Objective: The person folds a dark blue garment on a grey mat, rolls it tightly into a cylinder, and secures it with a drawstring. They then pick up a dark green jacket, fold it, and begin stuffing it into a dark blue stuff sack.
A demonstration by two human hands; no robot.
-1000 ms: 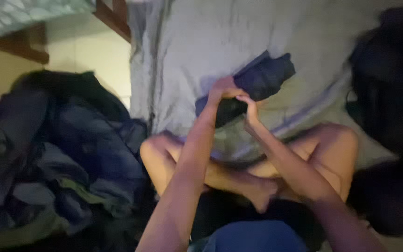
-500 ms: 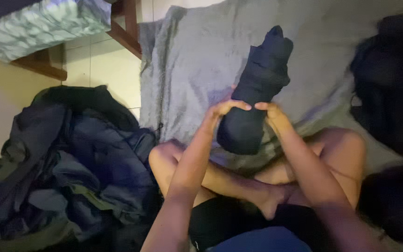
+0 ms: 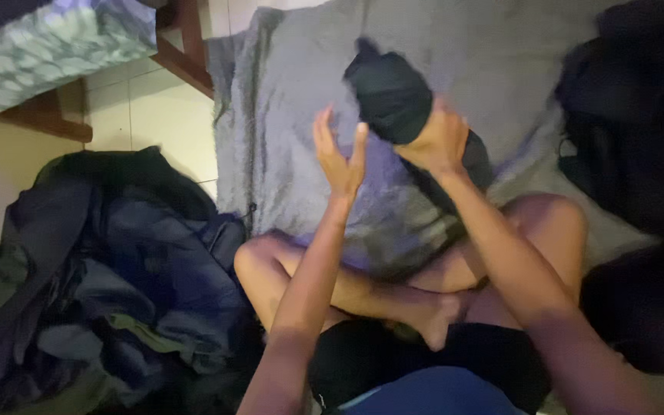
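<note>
Step in hand, by judgement: handling dark garment (image 3: 390,96) above grey blanket (image 3: 286,154). Right hand (image 3: 439,142) clamped round it, lifted clear. Left hand (image 3: 340,157) spread, empty, just beside (blurred). Next move calls for second grip.

We see a dark, rolled-up garment (image 3: 390,96), bundled thick and tilted, raised above a grey blanket (image 3: 286,154), gripped at its lower end.

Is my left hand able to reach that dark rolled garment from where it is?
Probably yes: the left hand is open just beside the dark rolled garment that the right hand grips, nothing between them.
</note>
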